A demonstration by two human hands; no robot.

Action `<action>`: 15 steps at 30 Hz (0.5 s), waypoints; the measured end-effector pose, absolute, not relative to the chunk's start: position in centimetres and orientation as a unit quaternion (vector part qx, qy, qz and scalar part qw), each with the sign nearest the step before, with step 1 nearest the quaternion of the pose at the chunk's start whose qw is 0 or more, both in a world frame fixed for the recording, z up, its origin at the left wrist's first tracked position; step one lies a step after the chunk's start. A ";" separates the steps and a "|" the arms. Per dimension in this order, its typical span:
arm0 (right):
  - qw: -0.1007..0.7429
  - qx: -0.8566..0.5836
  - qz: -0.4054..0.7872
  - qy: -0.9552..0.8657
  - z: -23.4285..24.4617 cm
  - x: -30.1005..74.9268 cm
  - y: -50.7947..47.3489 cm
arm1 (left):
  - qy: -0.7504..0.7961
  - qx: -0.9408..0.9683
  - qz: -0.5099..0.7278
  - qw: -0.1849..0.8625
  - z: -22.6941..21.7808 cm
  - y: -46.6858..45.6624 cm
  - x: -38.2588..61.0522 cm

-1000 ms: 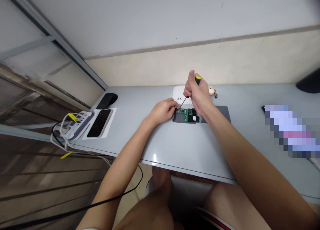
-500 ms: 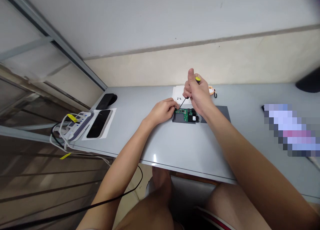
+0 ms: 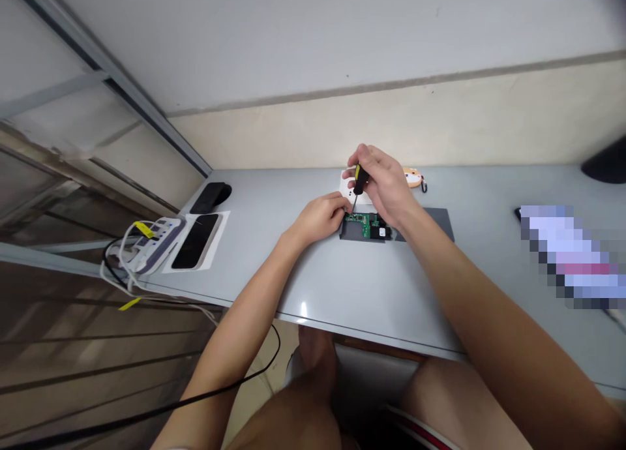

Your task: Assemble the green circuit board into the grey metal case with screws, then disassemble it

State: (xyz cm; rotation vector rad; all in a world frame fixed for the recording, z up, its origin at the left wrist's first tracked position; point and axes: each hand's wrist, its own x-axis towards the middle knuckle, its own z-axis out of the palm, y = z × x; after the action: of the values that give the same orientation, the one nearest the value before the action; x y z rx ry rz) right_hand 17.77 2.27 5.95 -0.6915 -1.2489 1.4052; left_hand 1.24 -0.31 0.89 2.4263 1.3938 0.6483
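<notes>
My right hand (image 3: 384, 179) is closed around a screwdriver (image 3: 360, 178) with a black and yellow handle. Its thin shaft slants down to the far left corner of a green circuit board (image 3: 366, 225). The board lies in a shallow grey casing (image 3: 355, 231) on the table. My left hand (image 3: 323, 216) rests at the casing's left end, fingers curled and gripping there beside the screwdriver tip; the fingertips are partly hidden. Just behind, several tiny dark pieces like screws lie on a white sheet (image 3: 364, 197).
A flat grey panel (image 3: 437, 222) lies under my right forearm. An orange and white case (image 3: 413, 177) sits behind my right hand. To the left are a phone (image 3: 196, 241), a power strip (image 3: 159, 241), cables and a black object (image 3: 210, 197). A pixelated device (image 3: 570, 254) lies right.
My right hand has turned on the screwdriver, its fingers opening somewhat, so the handle now shows more fully and stands more upright. The left hand stays at the casing.
</notes>
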 end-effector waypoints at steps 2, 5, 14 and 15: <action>0.554 -0.313 0.570 -0.520 5.7 17.8 2.5 | 0.479 0.838 0.225 0.137 0.8 -0.3 1.2; 0.582 -0.355 0.499 -0.535 5.0 17.9 3.0 | 0.476 0.839 0.225 0.138 0.8 -0.2 1.2; 0.585 -0.312 0.393 -0.637 7.4 19.1 2.4 | 0.479 0.833 0.222 0.162 1.1 -0.1 1.1; 0.586 -0.308 0.371 -0.651 8.7 19.9 1.8 | 0.479 0.830 0.223 0.179 1.3 -0.2 1.1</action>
State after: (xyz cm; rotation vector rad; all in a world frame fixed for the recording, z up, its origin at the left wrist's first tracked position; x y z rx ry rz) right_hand 19.87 1.82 8.69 -0.7173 -1.5174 0.8654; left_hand 1.07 -0.22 1.29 2.3476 1.3544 0.6297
